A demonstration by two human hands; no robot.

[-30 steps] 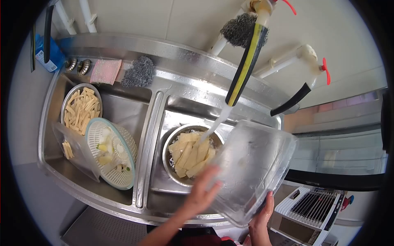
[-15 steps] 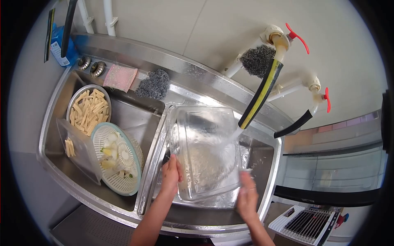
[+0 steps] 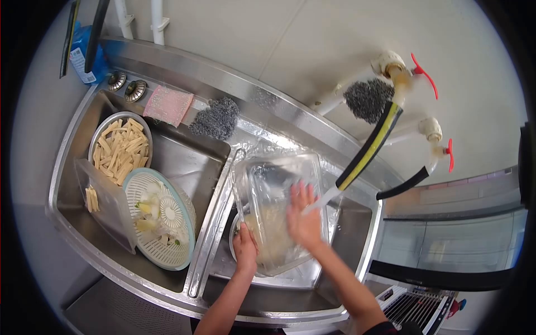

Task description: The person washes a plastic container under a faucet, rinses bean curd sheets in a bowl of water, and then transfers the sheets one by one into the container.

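A clear rectangular plastic container [image 3: 276, 245] is tilted over the right basin of the sink, its inside facing me. My left hand [image 3: 245, 249] is closed on its left edge, thumb up along the side. My right hand [image 3: 304, 218] lies flat with fingers stretched out against the container's inside, right where water runs from a black-and-yellow hose [image 3: 370, 146]. Under the container a round rim, seemingly of a bowl, shows partly at the left; the rest is hidden.
The left basin holds a metal bowl [image 3: 146, 134] of pale sticks, a translucent lid or tray [image 3: 106, 209] and a pale green colander [image 3: 187, 223] with vegetable pieces. A pink sponge [image 3: 168, 105] and steel wool [image 3: 215, 119] lie on the back ledge. A second hose [image 3: 405, 184] hangs right.
My right hand has moved from the container's lower right side up and left onto its inside, under the water. My left hand still holds the edge. The view has shifted slightly.
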